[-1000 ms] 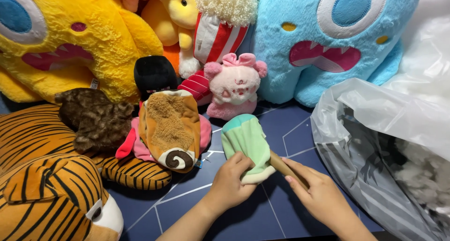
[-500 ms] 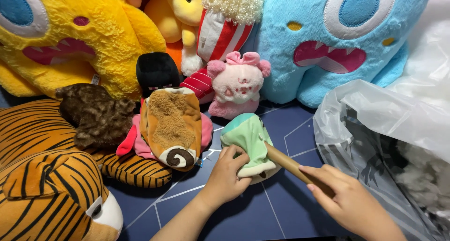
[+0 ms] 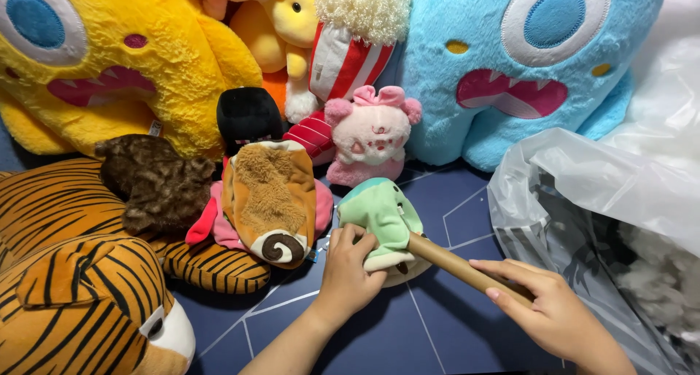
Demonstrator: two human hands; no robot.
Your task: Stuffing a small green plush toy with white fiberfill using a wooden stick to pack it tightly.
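Head view: green plush (image 3: 379,218) now rounder, wooden stick (image 3: 467,269) deeper.

My left grip (image 3: 348,273) presses a small green toy (image 3: 379,216) of short, matt, soft cloth; my right grip (image 3: 552,313) closes on a smooth, matt wooden stick (image 3: 456,264). The blue monster (image 3: 510,61) and yellow monster (image 3: 109,61) wear fluffy plush pile. The tiger (image 3: 65,273) is sleeker plush. The bag (image 3: 583,193) is thin, glossy, crinkled plastic. The dark blue surface (image 3: 437,338) looks smooth and matt.
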